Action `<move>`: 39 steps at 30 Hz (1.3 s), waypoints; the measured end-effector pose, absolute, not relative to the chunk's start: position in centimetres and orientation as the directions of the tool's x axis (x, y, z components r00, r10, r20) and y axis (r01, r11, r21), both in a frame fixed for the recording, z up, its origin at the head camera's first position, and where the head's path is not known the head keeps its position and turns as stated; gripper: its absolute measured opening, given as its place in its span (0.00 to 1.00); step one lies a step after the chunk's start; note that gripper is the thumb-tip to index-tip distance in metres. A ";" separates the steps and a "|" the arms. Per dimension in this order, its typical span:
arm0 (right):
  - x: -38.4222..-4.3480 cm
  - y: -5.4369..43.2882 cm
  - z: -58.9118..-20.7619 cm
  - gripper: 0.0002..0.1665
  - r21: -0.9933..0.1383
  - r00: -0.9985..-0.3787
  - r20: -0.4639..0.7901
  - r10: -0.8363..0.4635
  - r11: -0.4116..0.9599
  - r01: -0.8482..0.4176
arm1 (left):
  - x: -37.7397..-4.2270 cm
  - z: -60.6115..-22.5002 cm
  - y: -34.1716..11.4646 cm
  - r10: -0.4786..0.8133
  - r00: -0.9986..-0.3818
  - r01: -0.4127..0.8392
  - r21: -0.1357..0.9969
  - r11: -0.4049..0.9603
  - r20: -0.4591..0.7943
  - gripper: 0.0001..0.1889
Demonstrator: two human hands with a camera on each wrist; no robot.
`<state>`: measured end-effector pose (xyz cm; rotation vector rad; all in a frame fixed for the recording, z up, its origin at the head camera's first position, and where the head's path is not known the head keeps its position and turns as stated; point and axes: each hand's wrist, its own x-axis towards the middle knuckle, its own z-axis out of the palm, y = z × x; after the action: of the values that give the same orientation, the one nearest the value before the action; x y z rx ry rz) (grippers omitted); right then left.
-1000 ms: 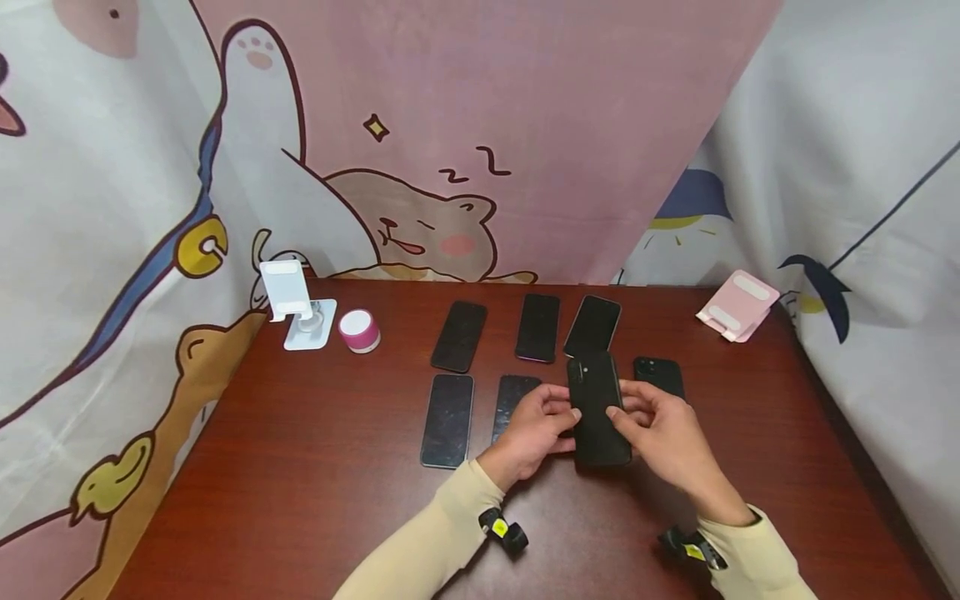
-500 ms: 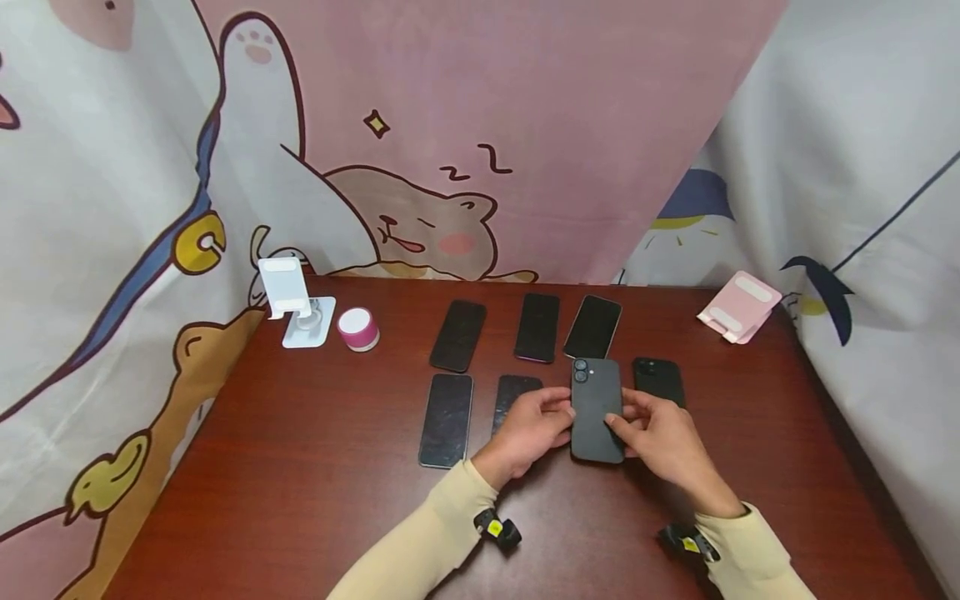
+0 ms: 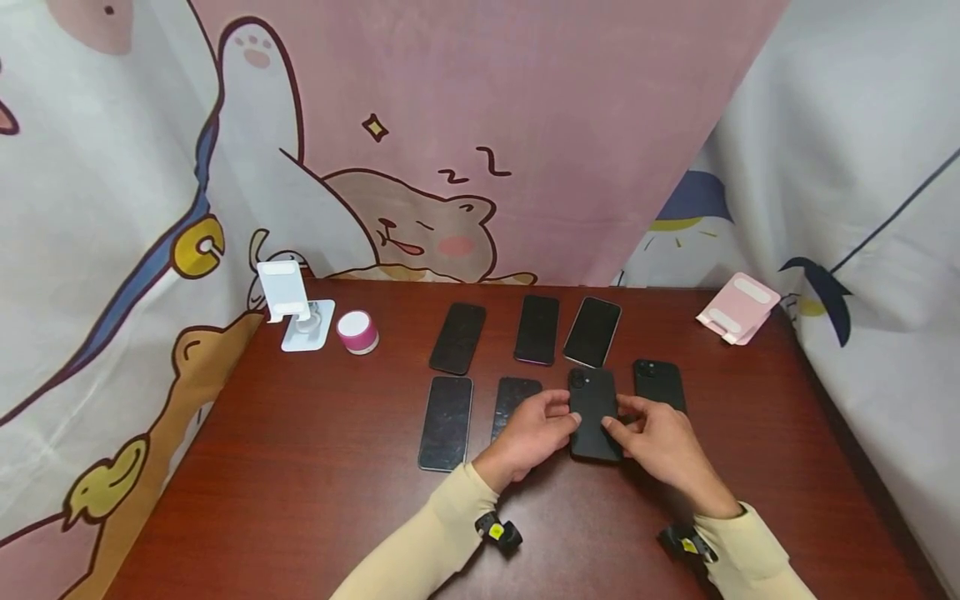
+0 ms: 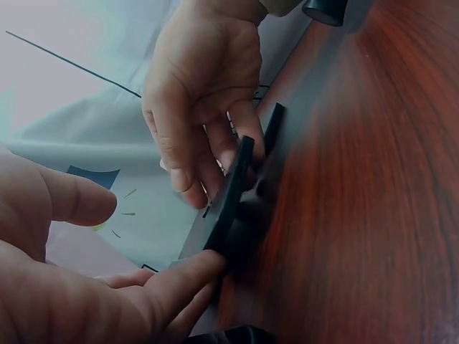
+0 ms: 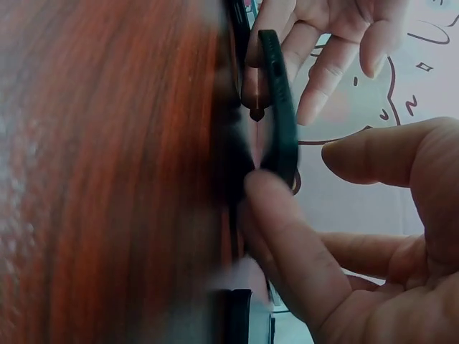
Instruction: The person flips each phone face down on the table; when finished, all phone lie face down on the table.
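A black smartphone (image 3: 594,429), camera side up, lies between my two hands close over the table. My left hand (image 3: 528,437) is at its left edge; in the left wrist view its fingertips (image 4: 204,265) are under the phone's near edge, thumb raised apart. From the right, my right hand (image 3: 663,446) supports the opposite edge; the right wrist view shows a fingertip (image 5: 269,190) beneath it and the thumb (image 5: 351,158) off the phone's surface. Partly behind the left hand is a dark phone (image 3: 517,396). Another black phone (image 3: 660,385), cameras up, lies beyond the right hand.
Several more phones lie screen up: one at front left (image 3: 446,423), and a back row with a left phone (image 3: 458,337), a middle phone (image 3: 537,330) and a right phone (image 3: 593,332). A white phone stand (image 3: 285,290), a pink round speaker-like cylinder (image 3: 357,333) and a pink stand (image 3: 738,308) stand farther out.
The phone between my hands has come down and lies flatter, its dark back and cameras now facing up. Both hands have stayed almost in place, moving only slightly. The other things have not moved.
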<state>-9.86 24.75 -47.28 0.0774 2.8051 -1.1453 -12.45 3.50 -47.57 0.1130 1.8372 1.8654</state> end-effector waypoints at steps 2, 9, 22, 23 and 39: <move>-9.8 24.7 -47.3 0.35 -0.684 -0.992 -0.124 0.012 0.723 0.095 | -12.4 -47.5 3.6 0.409 -0.867 -0.289 0.956 0.056 -0.286 0.29; -9.8 24.5 -47.2 0.34 -0.621 -0.996 -0.086 0.026 0.780 0.074 | -12.3 -47.4 4.2 0.395 -0.878 -0.232 0.963 0.139 -0.269 0.30; -10.3 24.5 -47.6 0.33 -0.602 -1.000 -0.015 -0.005 0.798 0.005 | -12.9 -47.3 4.9 0.386 -0.885 -0.187 0.958 0.218 -0.261 0.30; -10.3 24.6 -47.6 0.33 -0.604 -1.000 -0.015 -0.007 0.797 0.003 | -12.9 -47.4 4.8 0.390 -0.883 -0.187 0.958 0.216 -0.260 0.30; -10.4 23.8 -46.5 0.29 -0.644 -0.999 0.043 -0.007 0.765 -0.033 | -13.2 -47.3 0.5 0.384 -0.900 -0.163 0.977 0.139 -0.204 0.26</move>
<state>-10.38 23.75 -46.54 -0.0338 2.9867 -1.0908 -13.20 0.55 -47.32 0.2124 2.0159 1.8125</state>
